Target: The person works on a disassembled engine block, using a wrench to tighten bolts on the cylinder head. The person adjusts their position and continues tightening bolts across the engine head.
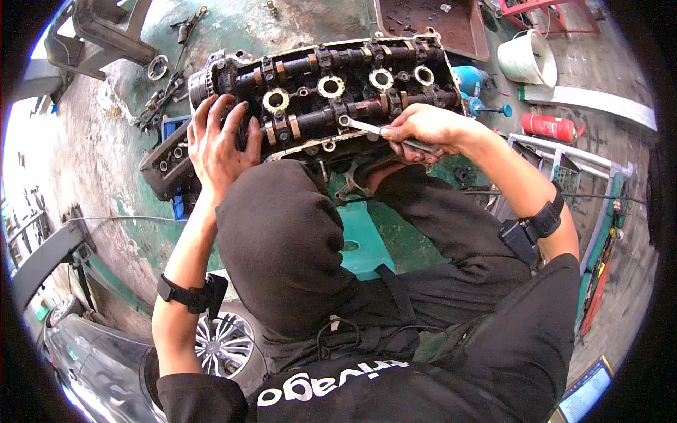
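An engine cylinder head (310, 148) lies in front of me, its two dark camshafts (317, 63) exposed with their bearing caps and several round, pale-rimmed openings between them. My right hand (427, 130) grips a silver wrench (363, 126). The wrench's ring end sits over a bolt at a bearing cap on the near camshaft; whether it is fully seated is too small to tell. With fingers spread, my left hand (224, 134) rests on the head's left end, close to a round toothed part (202, 84). Its palm side is hidden.
Left of the head lies a dark valve cover (166, 166). A brown tray (458, 28) stands behind, with blue bottles (471, 81), a white bucket (525, 60) and a red fire extinguisher (549, 127) on the right. A teal stool (363, 240) is below the head. A car (106, 359) stands lower left.
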`<state>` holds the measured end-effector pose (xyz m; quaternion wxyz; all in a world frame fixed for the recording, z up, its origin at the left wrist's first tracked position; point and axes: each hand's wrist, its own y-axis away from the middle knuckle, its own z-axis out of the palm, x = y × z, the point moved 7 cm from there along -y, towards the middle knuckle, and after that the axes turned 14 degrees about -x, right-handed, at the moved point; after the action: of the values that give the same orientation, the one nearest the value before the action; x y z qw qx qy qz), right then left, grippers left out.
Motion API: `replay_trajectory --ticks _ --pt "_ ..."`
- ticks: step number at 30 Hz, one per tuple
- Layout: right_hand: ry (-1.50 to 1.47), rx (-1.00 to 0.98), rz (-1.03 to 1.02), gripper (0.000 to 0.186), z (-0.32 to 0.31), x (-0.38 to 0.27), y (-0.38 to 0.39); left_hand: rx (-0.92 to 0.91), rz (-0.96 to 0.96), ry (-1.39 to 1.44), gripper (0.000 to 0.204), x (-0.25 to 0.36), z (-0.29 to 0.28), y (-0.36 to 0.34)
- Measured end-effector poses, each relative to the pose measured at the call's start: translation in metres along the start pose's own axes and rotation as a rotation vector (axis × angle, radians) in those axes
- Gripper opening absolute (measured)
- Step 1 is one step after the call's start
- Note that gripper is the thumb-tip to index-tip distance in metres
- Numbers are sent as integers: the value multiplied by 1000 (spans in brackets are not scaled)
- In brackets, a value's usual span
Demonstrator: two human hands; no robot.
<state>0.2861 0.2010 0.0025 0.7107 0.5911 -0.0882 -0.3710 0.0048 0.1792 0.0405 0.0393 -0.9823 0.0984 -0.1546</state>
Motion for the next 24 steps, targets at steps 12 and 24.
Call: replay_trajectory --ticks 12,24 --pt "41 165 32 33 -1 -4 7 -1030 -264 625 49 55 64 -69" --pt "244 49 -53 45 -5 -3 -2 -1228 -373 604 42 66 77 -77"
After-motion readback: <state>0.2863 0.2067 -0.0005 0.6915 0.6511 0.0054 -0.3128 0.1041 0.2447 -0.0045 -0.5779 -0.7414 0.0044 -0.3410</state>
